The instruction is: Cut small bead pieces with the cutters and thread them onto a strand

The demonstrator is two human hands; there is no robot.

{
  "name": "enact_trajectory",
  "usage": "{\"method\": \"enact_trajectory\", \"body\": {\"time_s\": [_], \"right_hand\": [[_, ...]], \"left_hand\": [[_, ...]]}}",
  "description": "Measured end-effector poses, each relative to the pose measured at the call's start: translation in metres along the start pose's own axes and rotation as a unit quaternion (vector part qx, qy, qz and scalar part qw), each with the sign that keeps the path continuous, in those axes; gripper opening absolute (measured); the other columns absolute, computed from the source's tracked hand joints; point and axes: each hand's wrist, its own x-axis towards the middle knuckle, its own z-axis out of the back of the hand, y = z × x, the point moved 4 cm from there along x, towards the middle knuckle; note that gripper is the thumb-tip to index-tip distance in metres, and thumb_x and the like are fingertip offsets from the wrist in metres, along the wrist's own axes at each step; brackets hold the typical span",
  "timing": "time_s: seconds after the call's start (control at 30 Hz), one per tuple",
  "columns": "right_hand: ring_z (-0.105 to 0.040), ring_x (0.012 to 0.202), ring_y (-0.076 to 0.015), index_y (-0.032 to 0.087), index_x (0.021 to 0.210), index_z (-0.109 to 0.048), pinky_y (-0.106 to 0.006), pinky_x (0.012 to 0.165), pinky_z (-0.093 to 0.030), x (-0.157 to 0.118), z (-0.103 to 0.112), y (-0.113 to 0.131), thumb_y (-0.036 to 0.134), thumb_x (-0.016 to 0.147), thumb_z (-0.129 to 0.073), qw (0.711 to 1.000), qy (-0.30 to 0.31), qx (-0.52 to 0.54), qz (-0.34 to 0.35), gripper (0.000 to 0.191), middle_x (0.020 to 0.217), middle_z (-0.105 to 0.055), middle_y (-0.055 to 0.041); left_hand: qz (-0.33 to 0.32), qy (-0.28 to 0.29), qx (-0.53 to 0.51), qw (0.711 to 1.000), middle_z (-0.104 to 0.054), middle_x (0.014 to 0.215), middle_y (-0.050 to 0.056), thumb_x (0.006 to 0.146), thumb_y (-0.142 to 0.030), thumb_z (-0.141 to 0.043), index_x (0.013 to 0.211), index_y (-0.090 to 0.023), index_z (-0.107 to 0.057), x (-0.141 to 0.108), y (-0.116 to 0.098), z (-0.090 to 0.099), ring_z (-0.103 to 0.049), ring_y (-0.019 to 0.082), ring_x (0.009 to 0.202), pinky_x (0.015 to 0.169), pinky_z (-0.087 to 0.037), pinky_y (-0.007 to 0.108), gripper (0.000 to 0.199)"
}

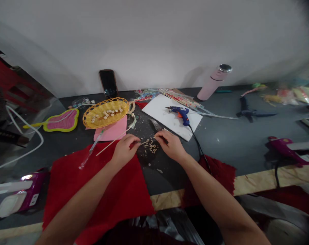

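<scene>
My left hand, over the edge of the red cloth, pinches a short thin pale stick whose end sticks out past the fingertips. My right hand is closed in a pinch, with a tiny pale bit at its fingertips that is too small to name. Between and below the hands lies a loose pile of small cut pale pieces on the dark tabletop. Just beyond the right fingers rests a metal-bladed tool, partly hidden by the hand.
A yellow basket holds small pale pieces. A blue glue gun lies on a white board, its cord running toward me. A phone and a pink bottle stand by the wall. A long thin stick crosses the cloth.
</scene>
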Motion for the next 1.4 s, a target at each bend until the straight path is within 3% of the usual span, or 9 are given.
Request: {"method": "enact_trajectory", "body": {"time_s": [0.1, 0.23, 0.33, 0.43, 0.53, 0.63, 0.87, 1.23, 1.4], "right_hand": [[-0.058, 0.083, -0.0174, 0.021, 0.089, -0.059, -0.03, 0.077, -0.046, 0.002, 0.0, 0.002, 0.024, 0.09, -0.044, 1.0, 0.001, -0.002, 0.008, 0.015, 0.085, -0.063, -0.004], [-0.057, 0.086, -0.0173, 0.021, 0.088, -0.058, -0.03, 0.079, -0.045, 0.001, -0.007, 0.006, 0.02, 0.09, -0.045, 0.999, 0.024, 0.004, 0.038, 0.014, 0.086, -0.063, -0.004], [-0.057, 0.086, -0.0168, 0.021, 0.088, -0.057, -0.03, 0.08, -0.045, 0.001, -0.009, 0.009, 0.018, 0.09, -0.045, 0.998, 0.03, 0.007, 0.046, 0.013, 0.085, -0.063, -0.0036], [-0.057, 0.084, -0.0157, 0.021, 0.087, -0.057, -0.028, 0.078, -0.045, 0.0, -0.009, 0.014, 0.018, 0.089, -0.046, 0.998, 0.023, 0.022, 0.046, 0.012, 0.084, -0.062, -0.003], [-0.057, 0.082, -0.0149, 0.021, 0.088, -0.057, -0.028, 0.076, -0.045, -0.001, -0.009, 0.016, 0.018, 0.089, -0.046, 0.998, 0.022, 0.039, 0.045, 0.012, 0.084, -0.062, -0.0026], [-0.057, 0.082, -0.0151, 0.021, 0.09, -0.058, -0.028, 0.075, -0.046, -0.003, -0.013, 0.016, 0.019, 0.09, -0.046, 0.997, 0.03, 0.054, 0.041, 0.012, 0.085, -0.062, -0.003], [-0.058, 0.081, -0.0157, 0.02, 0.09, -0.058, -0.029, 0.075, -0.047, -0.004, -0.016, 0.016, 0.021, 0.091, -0.046, 0.998, 0.011, 0.063, 0.025, 0.012, 0.085, -0.062, -0.0042], [-0.057, 0.08, -0.0154, 0.021, 0.09, -0.058, -0.029, 0.074, -0.047, -0.004, -0.016, 0.016, 0.02, 0.091, -0.048, 0.997, 0.019, 0.069, 0.031, 0.01, 0.084, -0.061, -0.0038], [-0.057, 0.078, -0.015, 0.02, 0.089, -0.058, -0.028, 0.072, -0.047, -0.004, -0.018, 0.02, 0.02, 0.091, -0.048, 0.997, 0.027, 0.064, 0.045, 0.01, 0.083, -0.061, -0.0039]], "left_hand": [[-0.048, 0.025, 0.125, 0.991, -0.06, 0.087, 0.006, 0.079, -0.024, -0.058, 0.087, -0.021, -0.063, 0.001, 0.013, -0.009, -0.054, 0.022, 0.088, 0.082, -0.043, 0.037, 0.01], [-0.069, 0.034, 0.157, 0.985, -0.057, 0.084, 0.007, 0.082, -0.019, -0.051, 0.083, -0.019, -0.062, 0.002, 0.015, -0.019, -0.053, 0.022, 0.084, 0.08, -0.043, 0.037, 0.01], [-0.038, 0.032, 0.103, 0.993, -0.058, 0.081, 0.006, 0.083, -0.017, -0.048, 0.076, -0.018, -0.06, 0.003, 0.009, -0.018, -0.054, 0.021, 0.082, 0.079, -0.043, 0.036, 0.013], [0.031, 0.011, -0.06, 0.998, -0.061, 0.083, 0.004, 0.085, -0.025, -0.049, 0.082, -0.019, -0.059, -0.002, 0.005, -0.016, -0.057, 0.018, 0.08, 0.075, -0.045, 0.032, 0.011], [0.105, 0.031, -0.25, 0.962, -0.061, 0.077, 0.001, 0.085, -0.031, -0.05, 0.086, -0.019, -0.057, -0.009, 0.004, -0.025, -0.056, 0.013, 0.064, 0.064, -0.046, 0.026, 0.014], [0.143, 0.04, -0.328, 0.933, -0.063, 0.078, 0.001, 0.083, -0.031, -0.054, 0.096, -0.018, -0.061, -0.013, 0.006, -0.033, -0.055, 0.011, 0.06, 0.061, -0.045, 0.023, 0.019], [0.148, 0.036, -0.336, 0.93, -0.066, 0.078, 0.002, 0.081, -0.031, -0.058, 0.099, -0.018, -0.068, -0.013, 0.009, -0.033, -0.055, 0.01, 0.059, 0.059, -0.046, 0.023, 0.025], [0.142, 0.058, -0.332, 0.931, -0.063, 0.074, 0.001, 0.083, -0.034, -0.056, 0.1, -0.016, -0.065, -0.013, 0.008, -0.034, -0.054, 0.01, 0.059, 0.058, -0.045, 0.021, 0.026], [0.145, 0.054, -0.319, 0.935, -0.06, 0.069, -0.001, 0.079, -0.035, -0.061, 0.089, -0.016, -0.066, -0.012, 0.004, -0.03, -0.05, 0.009, 0.057, 0.055, -0.041, 0.02, 0.022]]}}
